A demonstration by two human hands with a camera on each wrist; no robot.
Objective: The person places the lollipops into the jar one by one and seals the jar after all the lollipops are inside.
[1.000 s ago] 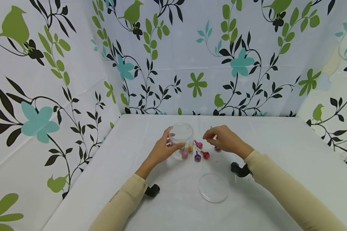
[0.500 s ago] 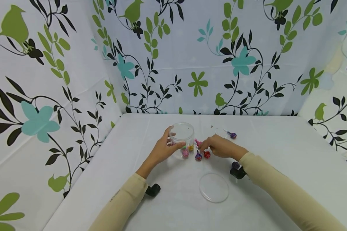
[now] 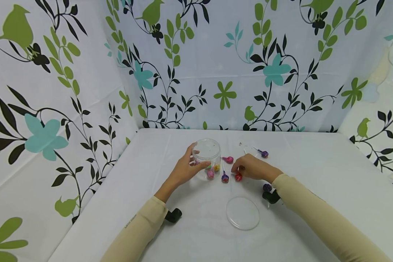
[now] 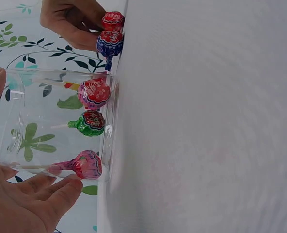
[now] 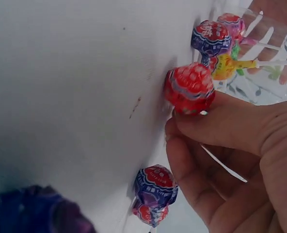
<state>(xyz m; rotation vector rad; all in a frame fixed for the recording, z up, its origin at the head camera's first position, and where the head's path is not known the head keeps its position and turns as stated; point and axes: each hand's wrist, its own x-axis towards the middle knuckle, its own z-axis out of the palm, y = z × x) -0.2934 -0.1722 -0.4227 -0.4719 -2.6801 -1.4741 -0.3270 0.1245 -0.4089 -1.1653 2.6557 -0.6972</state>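
Observation:
My left hand (image 3: 186,167) holds a clear plastic jar (image 3: 207,149) upright on the table, thumb and fingers around its sides. Inside the open-topped jar are several wrapped lollipops, among them a green lollipop (image 4: 90,123), a pink lollipop (image 4: 87,165) and a yellow lollipop (image 5: 223,66). To the right of the jar, my right hand (image 3: 253,167) pinches a red lollipop (image 5: 189,88) just below its head, between thumb and fingers. A purple lollipop (image 3: 225,177) and a bright pink lollipop (image 3: 228,159) lie between the jar and that hand.
Another purple lollipop (image 3: 264,154) lies behind my right hand, and one more purple lollipop (image 3: 267,187) is beside the black wrist camera (image 3: 271,197). A round clear lid (image 3: 242,213) lies flat in front. Patterned curtains (image 3: 183,91) surround the white table (image 3: 196,233).
My right hand first moved left and down to the red lollipop, then shifted slightly right with it. A purple lollipop near that hand now lies farther back right. The left hand stays on the jar.

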